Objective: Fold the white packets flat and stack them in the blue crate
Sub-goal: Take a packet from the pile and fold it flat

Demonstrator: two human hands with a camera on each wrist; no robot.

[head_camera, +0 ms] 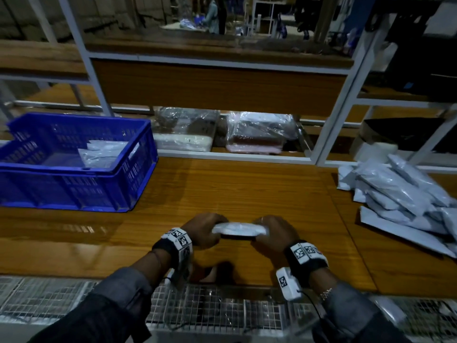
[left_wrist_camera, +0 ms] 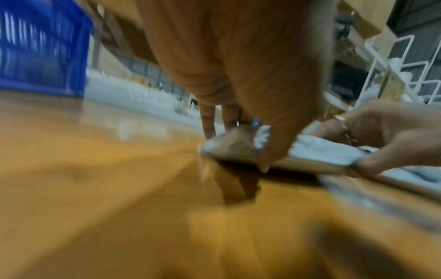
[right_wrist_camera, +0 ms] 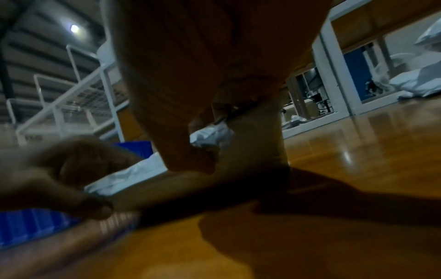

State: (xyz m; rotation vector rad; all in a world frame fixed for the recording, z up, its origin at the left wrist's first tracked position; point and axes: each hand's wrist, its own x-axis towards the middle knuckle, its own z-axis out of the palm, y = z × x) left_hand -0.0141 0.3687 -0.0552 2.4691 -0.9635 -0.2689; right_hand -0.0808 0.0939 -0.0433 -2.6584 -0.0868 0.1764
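Note:
Both hands hold one folded white packet (head_camera: 238, 229) just above the wooden table, near its front edge. My left hand (head_camera: 204, 230) grips its left end, thumb below and fingers on top (left_wrist_camera: 238, 120). At the packet's right end my right hand (head_camera: 273, 232) has its fingers curled round it. The same packet (left_wrist_camera: 317, 149) shows between the two hands in the left wrist view and partly in the right wrist view (right_wrist_camera: 210, 136). The blue crate (head_camera: 74, 186) stands at the left with a few white packets (head_camera: 106, 151) lying flat inside.
A loose heap of white packets (head_camera: 405, 196) lies at the table's right side. Behind the table a white metal frame (head_camera: 235, 154) fences off shelves holding plastic-wrapped bundles (head_camera: 259, 132). A wire mesh rack (head_camera: 222, 310) runs along the front edge below my wrists.

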